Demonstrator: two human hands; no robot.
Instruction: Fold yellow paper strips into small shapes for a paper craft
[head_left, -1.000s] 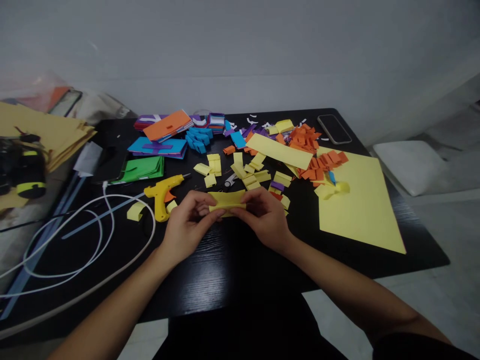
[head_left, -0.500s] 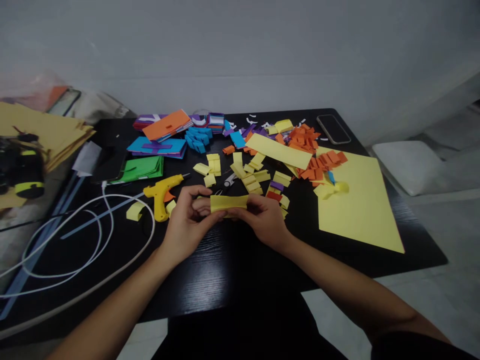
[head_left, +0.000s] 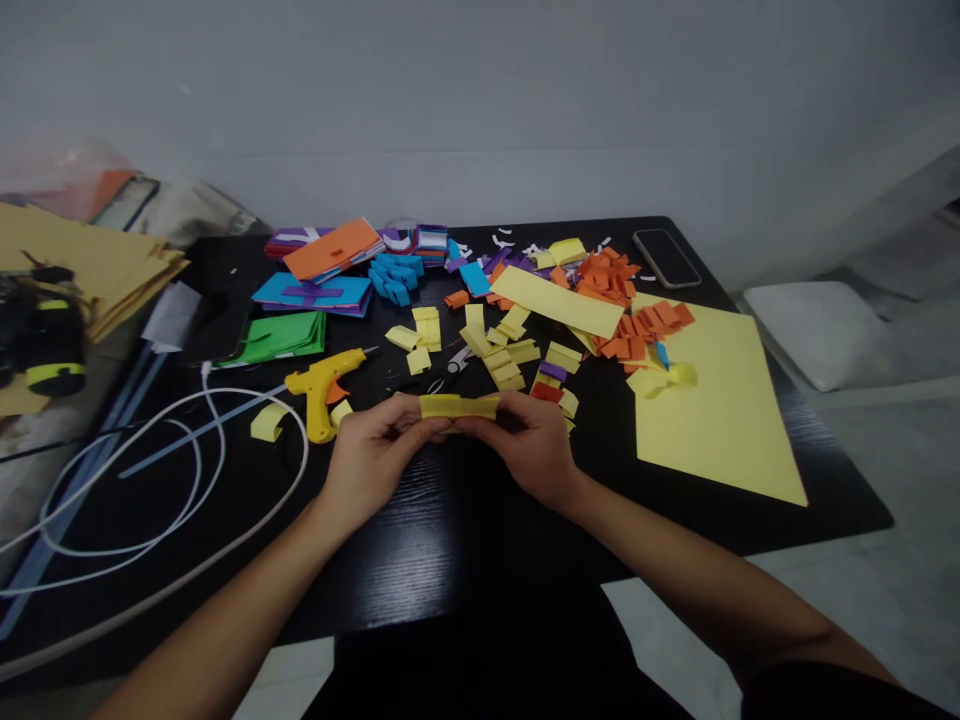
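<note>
A short yellow paper strip [head_left: 459, 407] is stretched between my two hands, above the front half of the black table [head_left: 480, 540]. My left hand [head_left: 377, 440] pinches its left end, thumb in front and fingers behind. At the other end my right hand [head_left: 534, 440] grips it the same way. The strip looks folded lengthwise. Just beyond my hands lie several folded yellow paper pieces [head_left: 504, 362] and a pair of scissors [head_left: 457, 360], partly covered. A yellow glue gun [head_left: 321, 390] rests to the left of my left hand.
White cables [head_left: 202, 460] loop across the left side. Stacks of blue paper [head_left: 315, 293], orange paper [head_left: 335, 250] and green paper [head_left: 285, 335] lie at the back left. Orange folded pieces [head_left: 611, 275], a large yellow sheet [head_left: 720, 410] and a phone [head_left: 666, 258] occupy the right.
The strip's upper edge has been folded down, so it now appears narrower. My left fingers have curled closer behind it.
</note>
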